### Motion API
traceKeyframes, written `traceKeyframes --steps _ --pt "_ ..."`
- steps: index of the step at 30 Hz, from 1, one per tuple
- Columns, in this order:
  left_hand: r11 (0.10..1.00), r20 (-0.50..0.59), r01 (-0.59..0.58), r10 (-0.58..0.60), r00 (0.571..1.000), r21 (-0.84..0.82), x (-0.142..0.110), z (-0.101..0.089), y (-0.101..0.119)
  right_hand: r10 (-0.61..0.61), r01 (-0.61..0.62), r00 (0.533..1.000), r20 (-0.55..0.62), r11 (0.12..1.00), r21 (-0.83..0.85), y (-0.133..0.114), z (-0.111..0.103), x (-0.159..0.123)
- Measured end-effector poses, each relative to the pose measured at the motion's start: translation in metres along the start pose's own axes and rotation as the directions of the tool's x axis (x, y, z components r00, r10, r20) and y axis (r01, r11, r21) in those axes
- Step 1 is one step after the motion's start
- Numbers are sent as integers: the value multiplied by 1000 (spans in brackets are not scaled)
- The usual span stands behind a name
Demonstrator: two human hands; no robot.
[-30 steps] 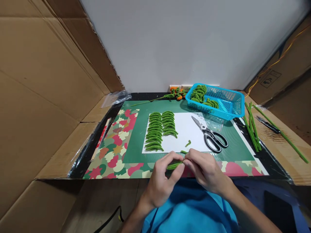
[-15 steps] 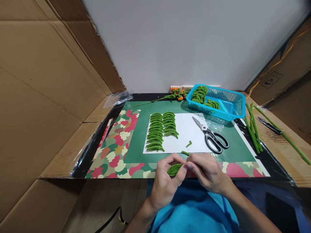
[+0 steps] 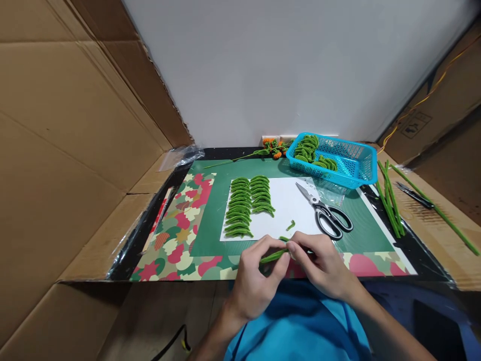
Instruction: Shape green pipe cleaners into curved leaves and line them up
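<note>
Fuzzy green leaf (image 3: 273, 257) is what I have in hand, just over the near edge of the bench (image 3: 225, 152), in front of the wearer's blue clothing (image 3: 296, 326). Through the head camera I see the left hand (image 3: 256, 281) with its grip pinching the leaf between thumb and forefinger, the narrow green shape slanting across the gap behind the fingertips. The right hand (image 3: 326, 268) has its grip pressed together on the leaf's right-hand end, touching the left fingertips; the very tip is hidden from me there. Just beyond the fingers lies a short green piece (image 3: 284, 238), and past it a bent green scrap (image 3: 290, 225) on the white sheet (image 3: 287, 195). Similar leaves are stacked in two columns on that sheet, the left column (image 3: 238, 206) longer than the right column (image 3: 262, 194). Scissors (image 3: 314, 201) lie across the sheet's right side, blades pointing away from me and to the left, handles on the green mat (image 3: 208, 215). Behind them the blue basket (image 3: 338, 179) carries more leaves (image 3: 307, 146) at its left end, beside orange flowers (image 3: 277, 155). Green stems (image 3: 391, 205) lie at far right, near a black-handled tool (image 3: 423, 199).
</note>
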State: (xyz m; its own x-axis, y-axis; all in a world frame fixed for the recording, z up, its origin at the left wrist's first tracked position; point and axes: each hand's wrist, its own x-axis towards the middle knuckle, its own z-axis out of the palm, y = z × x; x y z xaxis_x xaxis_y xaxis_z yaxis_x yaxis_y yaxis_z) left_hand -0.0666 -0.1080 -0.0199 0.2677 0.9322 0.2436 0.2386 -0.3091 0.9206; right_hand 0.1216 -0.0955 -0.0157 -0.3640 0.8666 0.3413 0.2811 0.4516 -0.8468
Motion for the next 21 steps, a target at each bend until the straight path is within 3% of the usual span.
traceKeyframes --steps 1,3,5,7,10,12,13,15,16,17,18,19,21 --pt "981 63 138 -131 989 -135 0 1 2 -70 71 997 6 997 -37 3 0 0" --pt "873 182 330 -282 942 -359 0 4 2 -203 203 979 15 972 -119 9 0 0" --pt "783 220 403 -338 915 -475 1 6 1 -289 289 957 29 938 -190 12 -1 0" --pt "798 192 392 -341 920 -459 0 6 1 -308 307 951 30 930 -199 12 -2 0" --pt "966 55 176 -168 984 -188 -1 4 -1 -193 194 981 20 976 -98 6 -4 0" --pt "986 -2 -127 128 992 109 -2 1 -5 -39 39 999 22 999 -1 1 -4 1" --pt "924 19 -292 296 955 248 -1 0 -8 45 -47 999 31 997 55 -1 -3 1" --pt "726 129 -535 537 833 431 1 -3 -14 178 -185 982 56 969 165 -3 -2 2" --pt "655 157 -590 597 787 472 3 -3 -15 212 -219 976 56 956 195 -3 -1 2" --pt "636 155 -601 613 774 485 4 -3 -16 220 -223 975 37 955 196 -3 0 1" --pt "671 125 -574 593 795 468 5 -3 -15 197 -195 980 8 967 167 -2 0 1" --pt "751 73 -511 533 843 418 5 -3 -13 146 -143 989 -20 983 114 -1 0 0" --pt "942 5 -261 266 964 211 5 -1 -6 -9 8 999 -51 1000 -14 3 -1 -2"
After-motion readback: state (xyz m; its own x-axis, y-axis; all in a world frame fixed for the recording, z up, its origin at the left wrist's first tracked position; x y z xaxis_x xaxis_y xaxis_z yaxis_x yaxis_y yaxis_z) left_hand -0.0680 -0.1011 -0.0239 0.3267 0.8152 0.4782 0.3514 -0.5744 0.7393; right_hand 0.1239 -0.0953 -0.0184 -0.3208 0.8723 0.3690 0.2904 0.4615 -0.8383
